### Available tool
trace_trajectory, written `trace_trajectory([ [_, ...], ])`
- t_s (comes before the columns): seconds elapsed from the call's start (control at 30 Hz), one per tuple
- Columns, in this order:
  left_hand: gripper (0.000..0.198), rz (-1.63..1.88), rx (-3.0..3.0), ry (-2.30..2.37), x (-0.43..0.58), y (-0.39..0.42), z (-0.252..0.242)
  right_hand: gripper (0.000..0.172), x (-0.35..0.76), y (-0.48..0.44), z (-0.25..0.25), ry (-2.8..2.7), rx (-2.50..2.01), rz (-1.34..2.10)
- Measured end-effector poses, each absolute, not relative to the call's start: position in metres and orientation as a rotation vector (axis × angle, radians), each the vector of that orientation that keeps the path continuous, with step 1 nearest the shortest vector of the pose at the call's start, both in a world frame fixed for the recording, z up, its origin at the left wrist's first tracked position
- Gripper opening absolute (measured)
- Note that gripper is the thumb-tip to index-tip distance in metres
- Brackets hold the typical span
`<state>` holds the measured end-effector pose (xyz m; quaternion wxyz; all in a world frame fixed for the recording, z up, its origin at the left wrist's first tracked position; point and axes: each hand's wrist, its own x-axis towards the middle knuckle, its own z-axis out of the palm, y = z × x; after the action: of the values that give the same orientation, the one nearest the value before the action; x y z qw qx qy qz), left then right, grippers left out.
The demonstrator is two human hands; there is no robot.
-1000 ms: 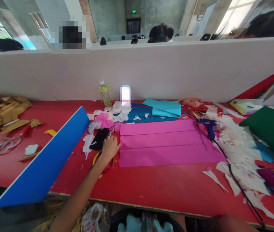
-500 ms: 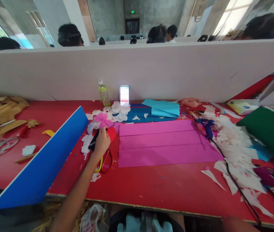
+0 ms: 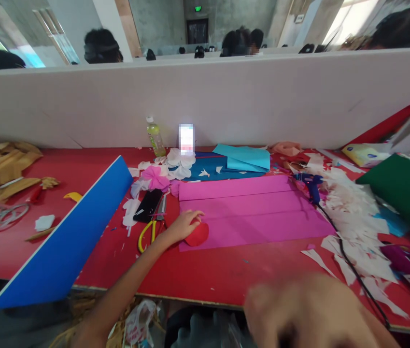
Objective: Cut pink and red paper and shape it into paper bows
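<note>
My left hand (image 3: pixel 185 224) rests at the near left corner of the pink paper sheets (image 3: pixel 251 210), its fingers closed on a round red piece (image 3: pixel 197 235) that lies on the pink sheet's edge. Just left of it lie yellow-handled scissors (image 3: pixel 151 226) and a black phone (image 3: pixel 148 205). My right hand (image 3: pixel 313 311) is raised close to the camera at the bottom right, large and blurred; its fingers cannot be made out.
A blue board (image 3: pixel 67 237) leans over the red table's (image 3: pixel 226 270) front edge at left. Paper flowers (image 3: pixel 168 169), a green bottle (image 3: pixel 155 137), blue sheets (image 3: pixel 241 162), a glue gun (image 3: pixel 311 186) with cord, white scraps (image 3: pixel 357 217), and a green sheet (image 3: pixel 403 186) lie around. People sit behind the partition.
My left hand carried the red piece from beside the phone rightward onto the pink sheet's corner. The scissors now lie uncovered. My right hand rose into view at the bottom right.
</note>
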<state>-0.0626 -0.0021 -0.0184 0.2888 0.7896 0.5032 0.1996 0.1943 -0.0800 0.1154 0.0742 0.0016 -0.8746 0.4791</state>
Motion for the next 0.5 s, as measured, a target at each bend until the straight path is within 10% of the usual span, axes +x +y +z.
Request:
trace_trajectory([
  [0.2,0.036,0.473,2.457,1.428,-0.059,-0.013,-0.031,0.030,0.176,-0.003,0.022,-2.543,-0.904,0.485],
  [0.5,0.032,0.322,2.716,1.385,-0.075,-0.053,-0.022,0.052,0.179,-0.009,-0.040,-2.709,-0.930,0.256],
])
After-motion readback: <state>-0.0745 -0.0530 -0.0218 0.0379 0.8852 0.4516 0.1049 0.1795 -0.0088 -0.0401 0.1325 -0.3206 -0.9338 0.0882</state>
